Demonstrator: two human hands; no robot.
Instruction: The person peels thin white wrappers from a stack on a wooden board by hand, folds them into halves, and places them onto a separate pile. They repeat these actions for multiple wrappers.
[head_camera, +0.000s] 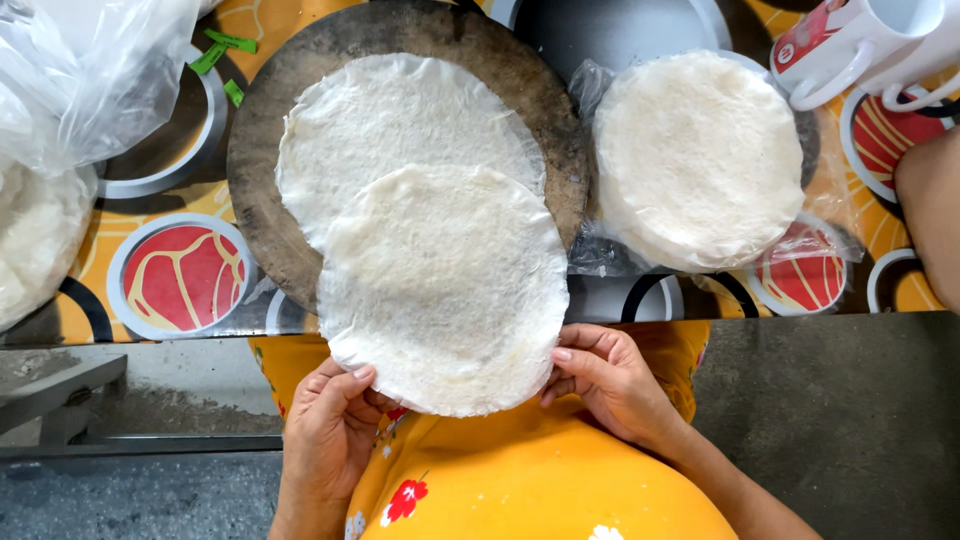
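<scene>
Fingers of left hand (330, 425) and right hand (605, 380) pinch the near rim of the upper wrapper (445, 290), closed lightly on it. Beyond the fingertips it overlaps a second sheet (390, 120) on the round board (260, 150). Advisable: grip gently, lift evenly, avoid tearing.

the round board (300, 130) lies on the worktop (180, 275), straight ahead of me. on the board lies one flat sheet (390, 120); a second sheet (445, 290) overlaps its near part and juts off the board's near edge toward me. my left hand (330, 430) holds that sheet's near-left rim, my right hand (610, 380) its near-right rim. right of the board lies a bagged stack of sheets (700, 160), with mugs (870, 50) behind it. left of the board lie plastic bags (80, 80).
</scene>
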